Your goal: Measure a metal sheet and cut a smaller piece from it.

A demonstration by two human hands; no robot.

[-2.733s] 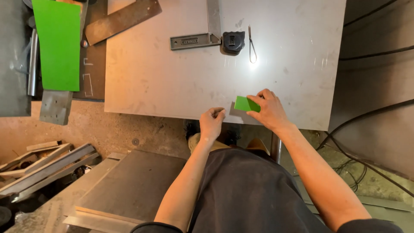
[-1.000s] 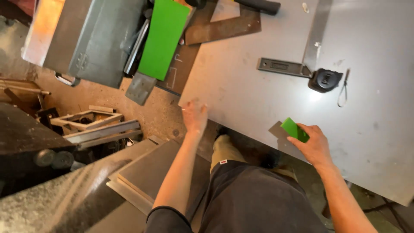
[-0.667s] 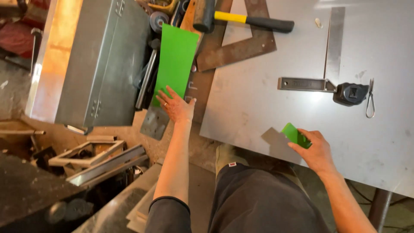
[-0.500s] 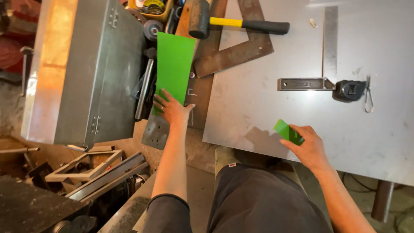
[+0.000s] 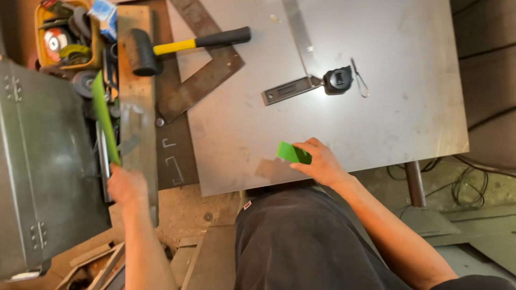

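Head view: left hand [image 5: 126,185] grips the lower end of a long green sheet [image 5: 104,118], tilted on edge above its fingers. Right hand [image 5: 321,162] pinches a small green piece [image 5: 293,153] over the steel plate [image 5: 322,123] beneath.

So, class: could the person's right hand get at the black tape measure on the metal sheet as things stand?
Probably yes. The right hand holds a small green piece, but bare sheet lies between it and the tape measure, with nothing in the way; the hand is occupied, though.
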